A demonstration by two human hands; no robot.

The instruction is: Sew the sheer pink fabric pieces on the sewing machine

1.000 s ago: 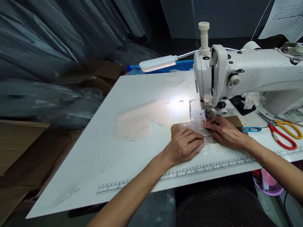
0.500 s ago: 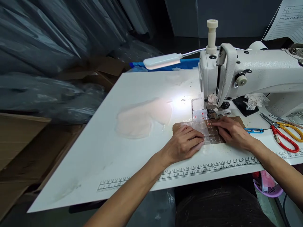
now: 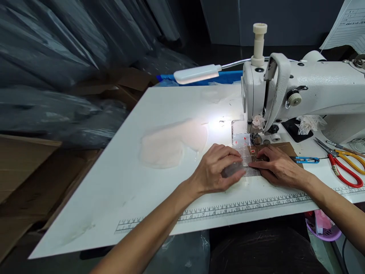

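Observation:
A brown cardboard piece (image 3: pixel 288 149) lies on the white sewing table (image 3: pixel 159 125) in front of the sewing machine (image 3: pixel 302 91). Over it sits a clear gridded ruler (image 3: pixel 247 160) with small red marks. My left hand (image 3: pixel 217 168) curls over the left end of the ruler and card, fingers bent and gripping them. My right hand (image 3: pixel 278 166) lies on the card and ruler just to the right, fingertips pressed down at the ruler's edge, close to the presser foot (image 3: pixel 256 137).
A pale pink fabric piece (image 3: pixel 171 144) lies left of my hands. Blue thread snips (image 3: pixel 306 160), red scissors (image 3: pixel 343 171) and yellow scissors (image 3: pixel 349 158) lie at the right. A lamp (image 3: pixel 196 73) lights the needle area. Printed rulers (image 3: pixel 242 208) run along the table's near edge. Dark bags and boxes stand at left.
My left hand has shifted up and curled round the left end of the ruler and card. My right hand slid slightly left and lower on them. The camera moved a little.

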